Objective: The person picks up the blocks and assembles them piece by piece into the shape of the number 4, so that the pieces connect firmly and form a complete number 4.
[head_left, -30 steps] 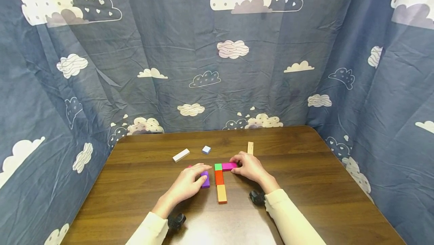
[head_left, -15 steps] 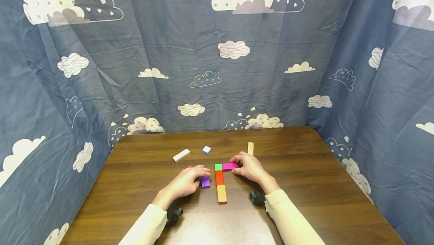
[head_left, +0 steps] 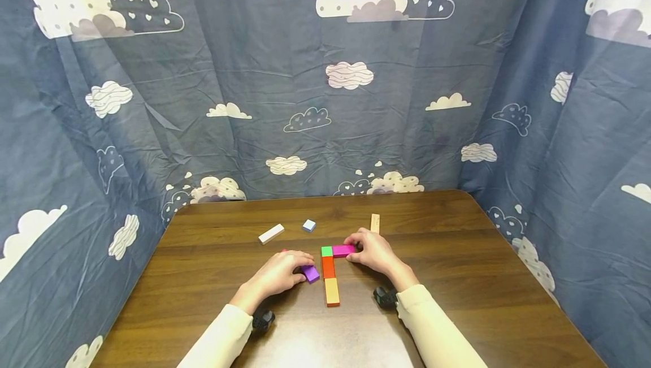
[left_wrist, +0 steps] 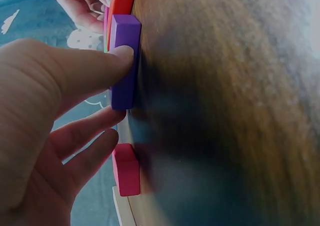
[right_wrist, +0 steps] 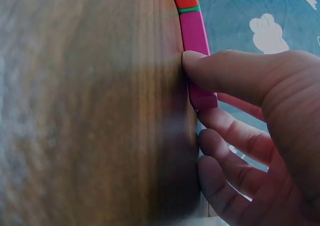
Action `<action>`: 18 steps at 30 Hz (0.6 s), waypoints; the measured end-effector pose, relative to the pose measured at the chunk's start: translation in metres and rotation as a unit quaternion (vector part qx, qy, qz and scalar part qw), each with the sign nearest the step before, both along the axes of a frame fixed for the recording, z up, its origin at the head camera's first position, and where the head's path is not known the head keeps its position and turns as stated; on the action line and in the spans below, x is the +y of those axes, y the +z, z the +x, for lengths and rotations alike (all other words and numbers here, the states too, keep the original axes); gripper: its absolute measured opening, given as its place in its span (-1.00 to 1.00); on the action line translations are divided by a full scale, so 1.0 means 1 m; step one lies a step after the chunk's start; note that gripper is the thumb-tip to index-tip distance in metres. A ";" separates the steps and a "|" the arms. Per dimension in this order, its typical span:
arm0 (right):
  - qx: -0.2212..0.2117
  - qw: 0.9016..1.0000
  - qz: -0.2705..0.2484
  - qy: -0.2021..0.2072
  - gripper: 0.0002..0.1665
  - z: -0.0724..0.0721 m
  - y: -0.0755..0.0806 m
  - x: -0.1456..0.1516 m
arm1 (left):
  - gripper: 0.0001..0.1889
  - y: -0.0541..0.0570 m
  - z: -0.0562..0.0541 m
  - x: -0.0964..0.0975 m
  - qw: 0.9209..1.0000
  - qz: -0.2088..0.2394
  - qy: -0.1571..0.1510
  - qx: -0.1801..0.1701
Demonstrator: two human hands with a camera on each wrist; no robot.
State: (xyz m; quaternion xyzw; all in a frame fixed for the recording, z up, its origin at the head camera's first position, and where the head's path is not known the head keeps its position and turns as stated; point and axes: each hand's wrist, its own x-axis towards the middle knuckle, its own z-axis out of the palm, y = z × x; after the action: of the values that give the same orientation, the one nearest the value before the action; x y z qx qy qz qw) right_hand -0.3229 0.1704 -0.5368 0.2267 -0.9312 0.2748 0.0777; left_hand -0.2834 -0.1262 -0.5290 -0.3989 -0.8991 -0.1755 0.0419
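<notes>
My left hand (head_left: 277, 273) pinches a purple block (head_left: 311, 273) that lies at a slant on the table. In the left wrist view its thumb presses one long side of the purple block (left_wrist: 126, 34). My right hand (head_left: 375, 251) holds the right end of a magenta block (head_left: 342, 251) between thumb and fingers. That block's left end touches a small green block (head_left: 326, 251). Below the green one, a red block (head_left: 328, 267) and an orange block (head_left: 332, 290) form a straight column. A pinkish-red block (left_wrist: 127, 171), mostly hidden in the head view, lies beyond the left fingers.
Farther back on the brown table (head_left: 458, 277) lie a white block (head_left: 272, 233), a small light blue block (head_left: 308, 225) and a pale wooden block (head_left: 375, 222), partly behind the right hand. A cloud-patterned curtain (head_left: 285, 74) hangs behind and at both sides.
My left hand has come down onto the purple block and taken hold of it. The block has turned, its near end swinging right. The right hand stays on the magenta block.
</notes>
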 end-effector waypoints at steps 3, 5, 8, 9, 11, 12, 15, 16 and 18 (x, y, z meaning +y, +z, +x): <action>-0.002 1.000 -0.001 -0.001 -0.63 0.001 0.000 0.000 | -0.64 0.000 0.000 0.002 1.000 0.000 0.006 -0.003; -0.002 1.000 -0.001 -0.001 -0.63 0.001 0.000 0.001 | -0.64 0.000 -0.001 0.003 1.000 0.001 0.008 -0.004; -0.005 1.000 -0.002 -0.004 -0.63 0.001 0.000 0.000 | -0.66 0.001 -0.002 0.004 1.000 0.004 0.013 -0.003; -0.005 1.000 -0.003 -0.004 -0.63 0.001 0.000 0.000 | -0.67 0.001 -0.002 0.004 1.000 0.004 0.016 -0.004; -0.005 1.000 -0.005 -0.004 -0.63 0.002 0.000 -0.001 | -0.67 0.001 -0.003 0.004 1.000 0.005 0.022 -0.004; -0.004 1.000 -0.004 -0.004 -0.63 0.002 -0.001 -0.001 | -0.67 0.000 -0.003 0.004 1.000 0.004 0.026 -0.004; -0.003 1.000 -0.004 -0.004 -0.63 0.002 -0.001 -0.001 | -0.67 0.000 -0.003 0.004 0.999 0.000 0.037 -0.008; -0.003 1.000 -0.004 -0.005 -0.63 0.002 -0.001 -0.001 | -0.67 0.000 -0.003 0.004 0.999 -0.002 0.039 -0.009; -0.003 1.000 -0.004 -0.006 -0.63 0.002 -0.001 -0.001 | -0.68 0.000 -0.004 0.003 0.999 -0.003 0.044 -0.014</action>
State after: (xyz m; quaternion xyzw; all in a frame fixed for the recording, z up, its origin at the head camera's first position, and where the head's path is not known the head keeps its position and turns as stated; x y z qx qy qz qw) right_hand -0.3213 0.1696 -0.5375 0.2199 -0.9318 0.2783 0.0772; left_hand -0.2872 -0.1227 -0.5286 -0.3566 -0.9168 -0.1761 0.0353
